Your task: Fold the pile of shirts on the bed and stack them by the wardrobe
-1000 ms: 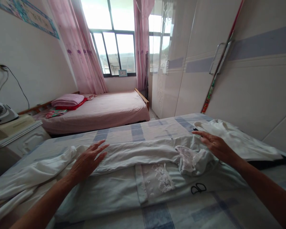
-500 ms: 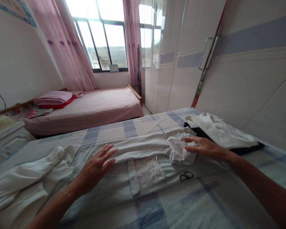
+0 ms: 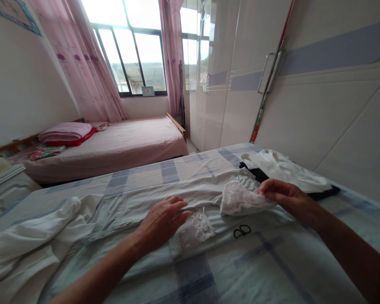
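Observation:
A long pale garment lies stretched across the checked bed. At its right end, the fingertips of my right hand are closed on the edge of a piece of white lace cloth, which is drawn out to the right. Whether this lace belongs to the garment I cannot tell. My left hand is over the middle of the garment, palm down, its thumb apart from the fingers and nothing held. Just right of its fingertips is a white lace patch on the garment.
White clothing lies crumpled at the left. Folded white clothing rests on black cloth at the right. Two black loops are on the near side. Beyond stand a pink-covered bed and a tall wardrobe.
My right hand has closed on the lace cloth and pulled its edge to the right, spreading the bunched lace. My left hand has moved right, towards the lace patch.

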The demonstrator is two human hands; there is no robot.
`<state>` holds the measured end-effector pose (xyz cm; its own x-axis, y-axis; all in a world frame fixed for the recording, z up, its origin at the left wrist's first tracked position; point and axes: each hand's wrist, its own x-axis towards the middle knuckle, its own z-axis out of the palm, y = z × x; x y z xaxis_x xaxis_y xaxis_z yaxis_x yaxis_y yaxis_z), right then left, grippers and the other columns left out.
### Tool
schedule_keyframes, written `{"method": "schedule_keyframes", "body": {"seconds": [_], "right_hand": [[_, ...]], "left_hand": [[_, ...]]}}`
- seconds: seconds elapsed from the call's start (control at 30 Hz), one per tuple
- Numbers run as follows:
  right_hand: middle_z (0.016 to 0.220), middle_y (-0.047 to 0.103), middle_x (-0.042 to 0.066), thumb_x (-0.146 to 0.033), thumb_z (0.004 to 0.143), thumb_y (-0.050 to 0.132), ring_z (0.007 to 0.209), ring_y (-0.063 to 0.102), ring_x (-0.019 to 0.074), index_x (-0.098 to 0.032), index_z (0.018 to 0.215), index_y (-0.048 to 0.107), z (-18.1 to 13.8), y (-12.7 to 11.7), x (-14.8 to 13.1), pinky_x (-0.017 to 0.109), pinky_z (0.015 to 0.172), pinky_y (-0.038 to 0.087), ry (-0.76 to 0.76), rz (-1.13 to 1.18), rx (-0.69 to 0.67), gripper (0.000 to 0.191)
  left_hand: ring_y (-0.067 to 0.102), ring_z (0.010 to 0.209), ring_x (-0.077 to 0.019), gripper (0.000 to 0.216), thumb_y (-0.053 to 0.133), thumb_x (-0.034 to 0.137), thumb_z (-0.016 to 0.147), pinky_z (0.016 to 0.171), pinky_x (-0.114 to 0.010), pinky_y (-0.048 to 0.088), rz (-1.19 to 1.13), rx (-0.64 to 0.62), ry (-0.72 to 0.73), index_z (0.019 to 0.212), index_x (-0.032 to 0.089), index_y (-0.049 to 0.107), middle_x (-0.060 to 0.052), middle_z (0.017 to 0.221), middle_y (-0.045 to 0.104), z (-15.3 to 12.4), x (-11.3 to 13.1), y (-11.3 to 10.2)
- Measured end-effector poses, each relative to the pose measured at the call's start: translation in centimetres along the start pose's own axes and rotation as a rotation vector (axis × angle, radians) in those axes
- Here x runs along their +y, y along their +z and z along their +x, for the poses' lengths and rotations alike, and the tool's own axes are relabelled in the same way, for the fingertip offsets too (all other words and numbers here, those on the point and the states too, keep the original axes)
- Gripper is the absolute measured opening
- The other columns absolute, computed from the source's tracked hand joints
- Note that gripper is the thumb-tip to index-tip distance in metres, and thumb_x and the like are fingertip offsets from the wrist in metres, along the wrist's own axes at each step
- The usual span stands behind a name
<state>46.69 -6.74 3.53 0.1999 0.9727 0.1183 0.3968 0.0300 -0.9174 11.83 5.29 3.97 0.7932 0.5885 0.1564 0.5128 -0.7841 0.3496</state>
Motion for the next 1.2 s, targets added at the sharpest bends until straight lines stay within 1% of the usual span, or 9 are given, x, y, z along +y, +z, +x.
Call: {"method": "schedule_keyframes", "body": {"seconds": [0.1,0.3,0.47,0.57,0.73,0.83,1.0,1.1,1.2], "right_hand": [[0.091,0.067,0.005,-0.051,0.081,0.058,0.089,0.061,0.0227,-0.022,0.092,0.065,-1.3,0.4,0.0,0.034,0.082,0.048,0.08,-0.129,-0.143,0.032],[0.109,0.067,0.007,-0.058,0.084,0.046,0.099,0.061,0.0272,-0.026,0.101,0.067,-2.8,1.2,1.2,0.039,0.085,0.048,0.103,-0.533,0.058,0.043],[0.104,0.068,0.005,-0.051,0.08,0.055,0.09,0.063,0.0252,-0.026,0.103,0.066,-4.1,1.3,1.9,0.035,0.076,0.05,0.112,-0.595,0.001,0.036],[0.09,0.067,0.003,-0.038,0.084,0.051,0.085,0.063,0.0208,-0.025,0.087,0.064,-3.3,1.4,1.1,0.032,0.076,0.049,-0.048,-0.529,0.013,0.019],[0.107,0.064,0.005,-0.036,0.085,0.051,0.098,0.061,0.0209,-0.024,0.102,0.061,0.4,2.0,-0.9,0.035,0.089,0.048,-0.262,-0.406,0.241,0.023],[0.119,0.062,0.009,-0.05,0.087,0.048,0.108,0.059,0.0243,-0.022,0.119,0.057,1.5,2.1,-0.6,0.038,0.093,0.046,-0.135,-0.352,0.273,0.044],[0.122,0.063,0.008,-0.065,0.088,0.031,0.117,0.054,0.0291,-0.022,0.114,0.065,0.5,1.2,1.5,0.041,0.101,0.04,0.016,-0.328,0.144,0.06],[0.12,0.064,0.008,-0.061,0.078,0.054,0.114,0.056,0.029,-0.022,0.11,0.066,0.8,1.1,2.2,0.038,0.096,0.043,0.051,-0.418,0.013,0.051],[0.114,0.066,0.009,-0.055,0.078,0.054,0.107,0.059,0.0272,-0.019,0.11,0.065,2.3,1.4,2.5,0.037,0.093,0.044,0.101,-0.437,-0.02,0.049]], "left_hand": [[0.059,0.096,-0.0229,0.037,0.041,0.046,0.091,0.084,-0.034,0.044,-0.107,-0.023,0.038,0.098,0.024,0.071,-0.009,0.102,0.066,3.0,3.3,1.9],[0.053,0.069,-0.0162,0.028,0.062,0.046,0.075,0.066,-0.03,0.039,-0.395,0.079,-0.137,0.074,0.02,0.07,-0.005,0.078,0.059,8.0,6.1,6.6],[0.05,0.075,-0.0146,0.013,0.055,0.015,0.074,0.073,-0.027,0.039,-0.521,0.127,0.099,0.061,0.02,0.057,-0.003,0.078,0.057,8.2,7.1,7.4],[0.051,0.075,-0.0148,0.008,0.056,0.014,0.074,0.073,-0.027,0.039,-0.776,0.104,0.178,0.07,0.019,0.06,-0.003,0.077,0.058,7.2,7.7,7.1],[0.056,0.072,-0.0131,0.034,0.064,0.041,0.078,0.07,-0.025,0.043,-1.517,-0.138,-0.202,0.1,0.015,0.068,-0.005,0.084,0.065,6.7,7.8,7.4],[0.057,0.068,-0.0113,0.038,0.07,0.042,0.073,0.065,-0.022,0.043,-1.611,0.038,-0.404,0.102,0.016,0.07,-0.005,0.083,0.068,6.9,7.7,7.8],[0.062,0.089,-0.0134,0.037,0.069,0.034,0.076,0.076,-0.022,0.047,-1.583,0.412,-0.325,0.11,0.021,0.067,-0.005,0.109,0.068,6.4,7.0,7.2],[0.064,0.088,-0.0156,0.036,0.068,0.035,0.077,0.075,-0.025,0.051,-1.635,0.396,-0.403,0.108,0.017,0.065,-0.008,0.11,0.068,6.0,6.0,7.1],[0.066,0.08,-0.0161,0.033,0.065,0.031,0.078,0.071,-0.028,0.054,-1.719,0.352,-0.581,0.105,0.014,0.062,-0.01,0.099,0.07,5.9,5.4,7.2]]}}
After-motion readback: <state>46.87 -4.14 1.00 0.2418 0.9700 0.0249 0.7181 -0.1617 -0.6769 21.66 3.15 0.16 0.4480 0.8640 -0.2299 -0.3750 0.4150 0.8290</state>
